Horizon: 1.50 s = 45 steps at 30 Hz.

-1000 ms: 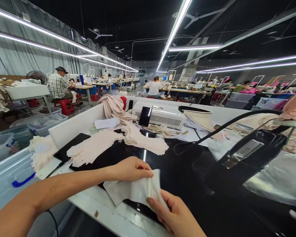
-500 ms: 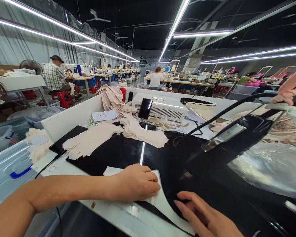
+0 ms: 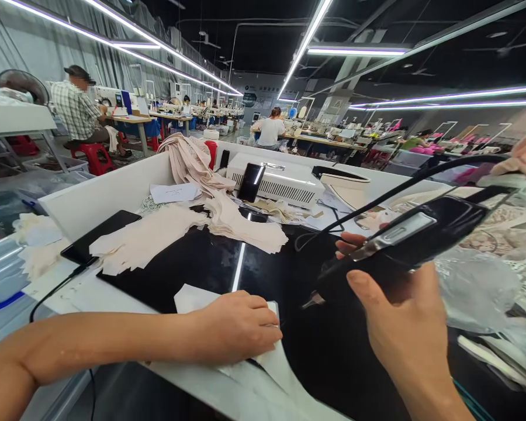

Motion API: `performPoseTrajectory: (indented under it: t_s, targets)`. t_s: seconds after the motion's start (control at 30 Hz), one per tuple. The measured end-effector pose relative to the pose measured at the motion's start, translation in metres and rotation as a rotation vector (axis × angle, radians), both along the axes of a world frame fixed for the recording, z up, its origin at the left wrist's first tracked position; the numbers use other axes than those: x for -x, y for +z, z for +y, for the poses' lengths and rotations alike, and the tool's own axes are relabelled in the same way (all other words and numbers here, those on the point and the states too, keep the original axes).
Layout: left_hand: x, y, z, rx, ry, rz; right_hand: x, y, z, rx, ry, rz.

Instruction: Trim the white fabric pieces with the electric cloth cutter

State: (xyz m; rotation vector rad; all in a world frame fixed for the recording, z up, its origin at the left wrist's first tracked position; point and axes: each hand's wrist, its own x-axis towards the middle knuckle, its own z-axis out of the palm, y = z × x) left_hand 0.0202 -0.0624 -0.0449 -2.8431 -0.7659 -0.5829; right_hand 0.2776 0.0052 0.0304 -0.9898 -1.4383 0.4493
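My left hand (image 3: 241,324) lies palm down on a pale curved fabric piece (image 3: 289,377) at the near edge of the black board, its fingers bent together and holding it. Part of the piece is hidden under the palm. My right hand (image 3: 403,327) is around a black corded handheld tool (image 3: 429,240) with a metal lever and a pointed metal tip. Its fingertips show beyond the tool and the thumb stands apart on the near side; whether the palm touches it is hidden. The tool slants, tip down to the left, above the black board (image 3: 267,280).
Pale cut fabric layers (image 3: 241,225) lie at the back of the board, before a white vented box (image 3: 276,181) and a phone (image 3: 251,181). A black tablet (image 3: 100,237) lies left. Clear plastic bags (image 3: 477,286) lie right. Co-workers (image 3: 269,131) sit at machines beyond.
My right hand has left the right end of the fabric piece and moved up to the black tool. My left hand has stayed on the piece. The view has shifted slightly.
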Motion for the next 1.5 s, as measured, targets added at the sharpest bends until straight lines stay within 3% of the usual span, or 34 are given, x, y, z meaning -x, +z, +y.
performPoseTrajectory:
  t_s: [0.17,0.47,0.7,0.97,1.5]
  targets:
    - [-0.014,-0.003,0.004,-0.003,0.012,0.016,0.032,0.015,-0.001,-0.073,-0.044,0.211]
    - [-0.019,-0.017,-0.012,-0.069,0.081,-0.052,0.055,0.005,-0.004,-0.067,0.039,0.343]
    - [-0.023,-0.018,-0.020,-0.103,0.106,-0.062,0.066,0.002,0.007,-0.066,0.062,0.526]
    - [-0.024,-0.013,-0.021,-0.173,0.112,-0.214,0.064,0.006,0.002,-0.041,0.105,0.560]
    - [-0.022,-0.014,-0.021,-0.136,0.136,-0.257,0.067,0.000,-0.001,-0.115,0.135,0.523]
